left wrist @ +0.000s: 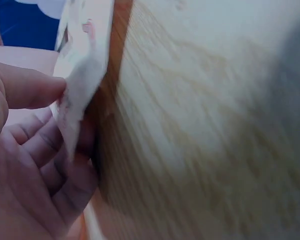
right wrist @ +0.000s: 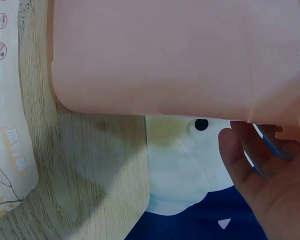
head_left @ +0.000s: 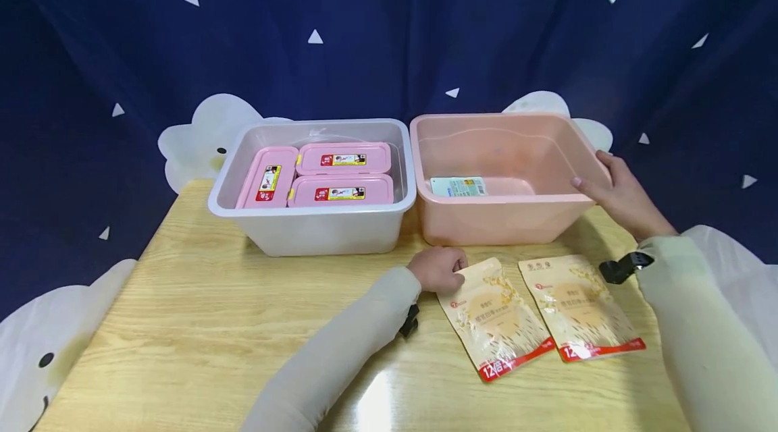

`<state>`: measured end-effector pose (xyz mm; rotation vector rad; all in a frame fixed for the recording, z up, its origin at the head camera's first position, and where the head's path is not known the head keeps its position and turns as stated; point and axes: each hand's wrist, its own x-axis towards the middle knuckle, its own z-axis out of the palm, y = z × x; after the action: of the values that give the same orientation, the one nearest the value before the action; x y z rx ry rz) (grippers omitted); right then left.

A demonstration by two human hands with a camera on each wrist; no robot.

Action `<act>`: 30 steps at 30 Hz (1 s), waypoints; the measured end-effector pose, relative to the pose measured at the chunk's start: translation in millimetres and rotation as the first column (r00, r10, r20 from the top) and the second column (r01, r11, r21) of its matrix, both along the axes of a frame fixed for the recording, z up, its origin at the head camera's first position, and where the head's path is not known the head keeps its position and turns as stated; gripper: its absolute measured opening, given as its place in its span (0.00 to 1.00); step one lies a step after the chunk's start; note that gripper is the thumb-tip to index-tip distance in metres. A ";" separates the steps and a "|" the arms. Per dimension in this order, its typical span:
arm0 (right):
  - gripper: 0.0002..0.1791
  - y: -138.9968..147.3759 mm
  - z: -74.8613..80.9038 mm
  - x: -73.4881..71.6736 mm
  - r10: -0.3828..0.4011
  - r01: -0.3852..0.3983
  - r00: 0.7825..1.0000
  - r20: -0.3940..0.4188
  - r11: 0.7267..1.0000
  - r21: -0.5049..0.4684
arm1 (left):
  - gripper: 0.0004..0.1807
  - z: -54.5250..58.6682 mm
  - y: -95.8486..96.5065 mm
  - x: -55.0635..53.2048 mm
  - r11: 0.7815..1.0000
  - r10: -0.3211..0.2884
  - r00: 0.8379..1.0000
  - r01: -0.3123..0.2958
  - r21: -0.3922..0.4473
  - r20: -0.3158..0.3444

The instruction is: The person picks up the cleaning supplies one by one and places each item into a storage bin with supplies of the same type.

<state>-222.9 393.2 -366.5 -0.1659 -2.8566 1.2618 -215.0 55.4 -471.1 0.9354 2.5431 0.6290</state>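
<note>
In the head view, two flat beige pouches with red bottom bands lie side by side at the table's front right. My left hand (head_left: 436, 270) pinches the upper left corner of the left pouch (head_left: 495, 320). The left wrist view shows the thumb on one face and curled fingers behind a lifted corner (left wrist: 85, 75). The right pouch (head_left: 580, 310) lies flat. My right hand (head_left: 626, 199) holds the right rim of a pink bin (head_left: 486, 221); the right wrist view shows its fingers at the bin's edge. A light green and white packet (head_left: 457, 186) lies inside that bin.
Left of the pink bin stands a white bin (head_left: 316, 233), their rims close together. It contains three pink-lidded boxes (head_left: 343, 190). Both bins stand at the back of the wooden table (head_left: 200, 324). Behind hangs a dark blue curtain (head_left: 365, 27) with white triangles and cloud shapes.
</note>
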 end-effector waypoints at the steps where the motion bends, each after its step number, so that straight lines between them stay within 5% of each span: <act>1: 0.52 0.3 -0.3 0.7 0.000 0.000 1.000 0.002 1.000 0.002 | 0.05 1.0 -0.2 1.3 1.000 0.007 1.000 -0.007 -0.005 0.001; 6: 0.52 1.0 -0.4 2.2 -0.002 0.002 1.000 0.002 1.000 0.002 | 0.06 7.6 0.6 6.5 0.999 0.002 0.998 -0.005 0.053 0.063; 14: 0.52 0.7 -2.0 0.9 -0.006 0.006 1.000 0.005 1.000 0.001 | 0.34 11.2 1.9 16.8 0.991 0.023 0.973 -0.052 0.121 0.228; 20: 0.52 2.3 -4.0 3.4 -0.009 0.009 1.000 -0.001 1.000 0.001 | 0.33 5.4 -6.0 15.3 0.977 -0.061 0.966 0.007 0.212 0.250; 23: 0.51 0.8 -3.7 3.0 -0.003 0.003 1.000 -0.006 1.000 -0.004 | 0.30 3.8 -14.1 12.7 0.965 -0.090 0.938 -0.001 0.262 0.333; 28: 0.51 -2.2 -1.8 2.3 -0.007 0.007 1.000 -0.017 1.000 0.001 | 0.30 3.4 -23.3 9.8 0.950 -0.122 0.867 -0.039 0.310 0.483; 30: 0.51 -1.8 -2.1 1.9 -0.006 0.006 1.000 -0.016 1.000 -0.001 | 0.30 3.8 -24.9 9.3 0.950 -0.125 0.858 -0.040 0.308 0.498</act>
<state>-221.0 391.3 -368.6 -0.1634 -2.8401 1.2580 -205.7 30.5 -467.4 0.7819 1.9723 1.1218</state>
